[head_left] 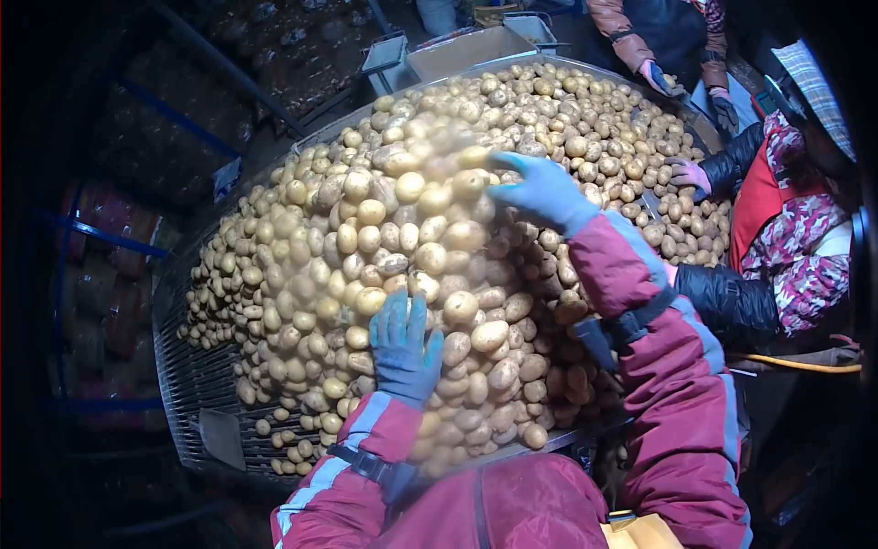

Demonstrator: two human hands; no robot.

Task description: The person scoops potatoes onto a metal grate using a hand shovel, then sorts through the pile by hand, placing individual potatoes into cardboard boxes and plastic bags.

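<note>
A large heap of potatoes (370, 212) covers the slatted table in front of me. My left hand (402, 355), in a blue-grey glove, lies on the near part of the heap with its fingers stretched out, touching potatoes and grasping none. Farther up and to the right, my right hand (544, 190), gloved alike, reaches over the pile. Its thumb and a finger point left, apart from each other, beside a pale potato (472, 157); the other fingers are partly hidden. Some potatoes around the right hand look blurred.
Metal slats (197, 380) show at the table's left, with a flat grey plate (221, 437) on them. Co-workers stand at right; one gloved hand (690, 176) touches potatoes, and another person's hand (660, 79) is at the far edge. Bins (471, 53) stand behind the table.
</note>
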